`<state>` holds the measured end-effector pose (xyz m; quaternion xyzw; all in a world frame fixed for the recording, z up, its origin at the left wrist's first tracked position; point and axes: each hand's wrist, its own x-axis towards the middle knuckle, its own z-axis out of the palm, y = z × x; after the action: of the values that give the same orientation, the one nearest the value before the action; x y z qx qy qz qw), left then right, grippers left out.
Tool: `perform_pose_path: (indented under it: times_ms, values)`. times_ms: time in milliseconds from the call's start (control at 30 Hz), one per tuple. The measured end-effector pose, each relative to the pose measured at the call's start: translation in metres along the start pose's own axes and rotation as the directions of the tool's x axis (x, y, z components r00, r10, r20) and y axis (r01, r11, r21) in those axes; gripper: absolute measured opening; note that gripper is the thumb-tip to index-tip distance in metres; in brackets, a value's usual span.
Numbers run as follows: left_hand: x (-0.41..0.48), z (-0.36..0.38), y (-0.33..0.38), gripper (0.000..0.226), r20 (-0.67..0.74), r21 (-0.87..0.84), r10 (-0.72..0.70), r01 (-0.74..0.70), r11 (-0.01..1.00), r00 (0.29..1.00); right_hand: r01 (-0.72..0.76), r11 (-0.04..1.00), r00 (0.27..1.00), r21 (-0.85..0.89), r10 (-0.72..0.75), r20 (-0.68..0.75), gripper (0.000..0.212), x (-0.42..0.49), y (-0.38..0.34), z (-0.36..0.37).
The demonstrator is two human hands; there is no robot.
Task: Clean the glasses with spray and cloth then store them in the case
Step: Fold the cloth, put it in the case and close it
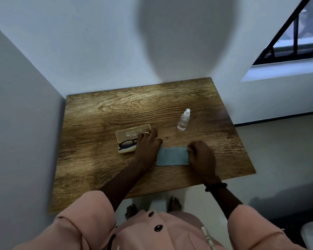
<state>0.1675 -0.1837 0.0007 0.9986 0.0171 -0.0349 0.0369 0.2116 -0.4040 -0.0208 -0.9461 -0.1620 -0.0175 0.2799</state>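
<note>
Left grip (148, 141): flat on open beige plastic case (132, 131)
Right grip (200, 156): pinching blue-grey rectangular cloth (172, 156), three o'clock edge

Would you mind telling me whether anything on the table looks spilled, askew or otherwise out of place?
Nothing stands out. The spray bottle stands upright with no puddle around it, the glasses lie in the open case, and the cloth lies flat on the table.
</note>
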Motion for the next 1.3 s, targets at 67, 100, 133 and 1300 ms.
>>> perform_pose_path:
  times_ms: [67, 100, 133, 1300]
  values:
    - [-0.001, 0.0, 0.0, 0.026, 0.023, 0.024, -0.025, 0.024, 0.999, 0.999, 0.151, 0.985, 0.987, -0.083, -0.145, 0.069, 0.006, -0.019, -0.017, 0.009]
    - [-0.001, 0.001, 0.0, 0.026, 0.042, 0.041, -0.047, 0.045, 0.998, 0.998, 0.206, 0.974, 0.975, -0.096, -0.195, 0.11, 0.007, -0.028, -0.027, 0.016]
    - [0.0, 0.0, 0.0, 0.028, 0.059, 0.059, -0.071, 0.067, 0.996, 0.996, 0.241, 0.966, 0.964, -0.096, -0.227, 0.141, 0.007, -0.036, -0.037, 0.023]
    - [0.004, -0.007, 0.019, 0.033, 0.225, 0.219, 0.08, -0.131, 0.967, 0.971, 0.009, 1.0, 0.995, 0.007, -0.01, 0.095, 0.034, -0.056, -0.076, 0.061]
